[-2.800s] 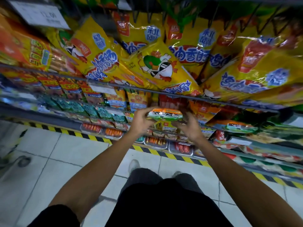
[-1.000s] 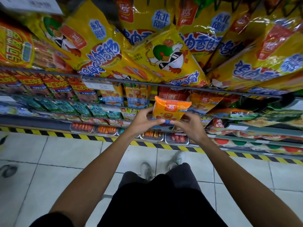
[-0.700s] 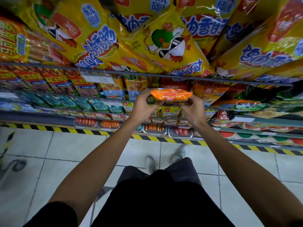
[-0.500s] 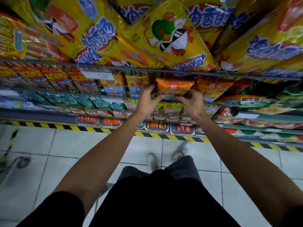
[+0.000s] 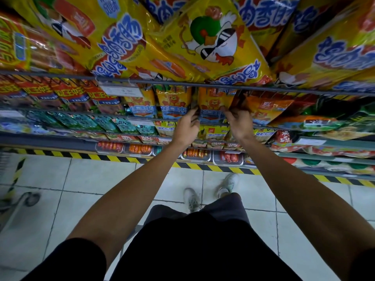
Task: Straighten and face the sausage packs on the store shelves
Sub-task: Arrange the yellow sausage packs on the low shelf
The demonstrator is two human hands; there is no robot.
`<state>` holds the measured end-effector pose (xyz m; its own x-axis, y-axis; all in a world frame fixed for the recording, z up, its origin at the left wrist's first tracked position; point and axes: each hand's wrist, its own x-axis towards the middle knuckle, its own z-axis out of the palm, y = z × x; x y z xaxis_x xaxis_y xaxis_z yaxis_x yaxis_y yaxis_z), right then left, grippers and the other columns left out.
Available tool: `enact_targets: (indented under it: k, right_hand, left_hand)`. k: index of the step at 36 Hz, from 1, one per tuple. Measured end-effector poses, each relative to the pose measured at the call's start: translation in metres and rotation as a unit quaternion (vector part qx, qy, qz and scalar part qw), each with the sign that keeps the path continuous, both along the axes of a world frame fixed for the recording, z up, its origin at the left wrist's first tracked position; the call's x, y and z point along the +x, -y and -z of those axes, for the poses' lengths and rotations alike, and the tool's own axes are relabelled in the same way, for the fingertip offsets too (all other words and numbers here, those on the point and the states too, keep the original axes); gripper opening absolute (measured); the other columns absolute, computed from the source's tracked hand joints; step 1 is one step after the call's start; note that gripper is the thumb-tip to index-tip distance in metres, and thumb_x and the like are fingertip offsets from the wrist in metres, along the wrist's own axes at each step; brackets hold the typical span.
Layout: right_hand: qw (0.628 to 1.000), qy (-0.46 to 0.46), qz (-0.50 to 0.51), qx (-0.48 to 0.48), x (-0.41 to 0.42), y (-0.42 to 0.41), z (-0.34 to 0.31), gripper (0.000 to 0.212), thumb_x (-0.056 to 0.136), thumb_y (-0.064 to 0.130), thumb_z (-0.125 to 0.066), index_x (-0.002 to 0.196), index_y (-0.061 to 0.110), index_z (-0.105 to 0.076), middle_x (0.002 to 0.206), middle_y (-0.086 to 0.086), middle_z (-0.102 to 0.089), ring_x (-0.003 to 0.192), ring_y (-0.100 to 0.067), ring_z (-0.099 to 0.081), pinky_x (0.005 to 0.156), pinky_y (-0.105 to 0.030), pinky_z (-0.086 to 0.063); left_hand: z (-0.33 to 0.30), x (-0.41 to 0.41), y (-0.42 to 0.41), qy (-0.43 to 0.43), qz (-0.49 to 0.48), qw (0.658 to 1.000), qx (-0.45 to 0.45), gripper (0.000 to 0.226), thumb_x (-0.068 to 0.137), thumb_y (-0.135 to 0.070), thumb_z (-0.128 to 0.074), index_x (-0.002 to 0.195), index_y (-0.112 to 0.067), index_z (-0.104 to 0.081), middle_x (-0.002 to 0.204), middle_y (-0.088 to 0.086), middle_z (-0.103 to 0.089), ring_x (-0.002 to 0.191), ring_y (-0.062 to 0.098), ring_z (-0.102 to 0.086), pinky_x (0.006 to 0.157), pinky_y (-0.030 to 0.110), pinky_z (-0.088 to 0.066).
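Both hands seat an orange sausage pack in its shelf row.

The left hand (image 5: 187,126) and right hand (image 5: 239,123) each have a curled grip pinching a lower corner of the glossy orange plastic pack with a blue band (image 5: 213,106), upright among matching neighbours under the grey wire rail (image 5: 304,89). Risk, as I judge it: pushing unevenly could skew it or crumple the soft film, or nudge the leaning orange pack to the right (image 5: 263,110) further askew.
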<state>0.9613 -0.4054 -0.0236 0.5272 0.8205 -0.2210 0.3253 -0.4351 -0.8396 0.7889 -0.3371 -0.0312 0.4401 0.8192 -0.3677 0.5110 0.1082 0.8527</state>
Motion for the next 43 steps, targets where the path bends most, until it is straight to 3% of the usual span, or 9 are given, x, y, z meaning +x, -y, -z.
enact_targets:
  k: [11,13,15,17,24,29,32,37,43]
  right_hand:
    - [1.000,-0.001,-0.019,-0.008,-0.007,0.003,0.006,0.042,0.104,0.039,-0.056,0.068,0.018,-0.053,0.061,0.000,-0.051,0.058,-0.013,-0.049,0.058,-0.031,-0.031]
    - [0.999,-0.020,-0.025,-0.009,-0.007,0.010,0.005,0.029,0.103,0.040,-0.058,0.095,0.014,-0.069,0.087,-0.004,-0.068,0.079,-0.015,-0.061,0.073,-0.029,-0.043]
    - [0.999,-0.052,0.001,-0.002,-0.006,0.023,0.005,0.037,0.102,0.037,-0.062,0.128,0.010,-0.064,0.118,-0.004,-0.069,0.104,-0.014,-0.062,0.094,-0.027,-0.048]
    - [0.998,-0.063,0.028,0.011,-0.002,0.038,0.004,0.042,0.101,0.031,-0.065,0.137,0.009,-0.058,0.130,-0.004,-0.065,0.116,-0.015,-0.061,0.103,-0.028,-0.048]
    - [0.987,-0.092,0.126,0.030,0.019,0.084,0.002,0.046,0.099,0.005,-0.064,0.143,0.006,-0.049,0.139,-0.011,-0.057,0.120,-0.025,-0.058,0.100,-0.035,-0.052]
    - [0.983,-0.063,0.171,0.033,0.036,0.098,-0.007,0.055,0.098,0.008,-0.066,0.148,0.012,-0.043,0.143,-0.007,-0.053,0.118,-0.013,-0.059,0.088,-0.034,-0.058]
    - [0.985,-0.012,0.170,0.030,0.046,0.100,-0.013,0.068,0.097,0.016,-0.068,0.156,0.015,-0.034,0.147,-0.006,-0.052,0.130,-0.021,-0.054,0.105,-0.047,-0.050]
    - [0.992,0.016,0.123,0.026,0.056,0.095,-0.024,0.081,0.098,0.018,-0.068,0.162,0.015,-0.019,0.161,-0.007,-0.037,0.144,-0.026,-0.042,0.113,-0.038,-0.042]
    - [0.997,0.013,0.077,0.022,0.069,0.082,-0.025,0.067,0.096,0.021,-0.071,0.151,0.007,-0.036,0.146,-0.009,-0.054,0.134,-0.025,-0.052,0.111,-0.043,-0.045]
  left_hand:
    - [0.005,-0.003,-0.001,-0.023,0.039,0.999,0.014,0.056,0.105,-0.003,-0.047,0.158,-0.006,-0.029,0.156,0.012,-0.044,0.144,0.025,-0.043,0.118,0.040,-0.038]
    - [0.006,-0.007,0.001,-0.027,0.047,0.998,0.030,0.057,0.105,-0.005,-0.050,0.158,-0.008,-0.030,0.157,0.010,-0.044,0.144,0.024,-0.043,0.118,0.040,-0.039]
    - [0.007,-0.012,0.005,-0.022,0.047,0.997,0.061,0.056,0.104,-0.007,-0.053,0.157,-0.011,-0.035,0.156,0.009,-0.044,0.143,0.024,-0.044,0.116,0.042,-0.042]
    - [0.009,-0.016,0.012,-0.011,0.034,0.994,0.103,0.053,0.103,-0.007,-0.055,0.154,-0.014,-0.043,0.152,0.008,-0.049,0.139,0.021,-0.048,0.113,0.041,-0.046]
    - [0.005,0.005,0.049,0.045,0.082,0.985,0.144,0.043,0.099,0.003,-0.054,0.140,-0.010,-0.057,0.127,0.005,-0.064,0.112,0.012,-0.061,0.099,0.033,-0.054]
    - [0.000,0.048,0.058,0.030,0.157,0.983,0.090,0.061,0.099,-0.002,-0.059,0.155,-0.018,-0.040,0.147,0.005,-0.053,0.128,0.016,-0.055,0.103,0.039,-0.052]
    - [-0.005,0.069,0.058,0.026,0.161,0.985,0.065,0.070,0.100,-0.010,-0.062,0.160,-0.021,-0.028,0.158,0.005,-0.041,0.135,0.020,-0.051,0.107,0.042,-0.050]
    - [-0.017,0.096,0.052,0.001,0.142,0.989,0.038,0.089,0.098,-0.017,-0.067,0.163,-0.017,-0.007,0.169,0.005,-0.021,0.153,0.025,-0.028,0.121,0.046,-0.033]
    - [-0.026,0.115,0.044,-0.003,0.086,0.996,0.012,0.090,0.093,-0.017,-0.075,0.162,-0.012,-0.017,0.164,0.007,-0.031,0.149,0.026,-0.033,0.121,0.041,-0.033]
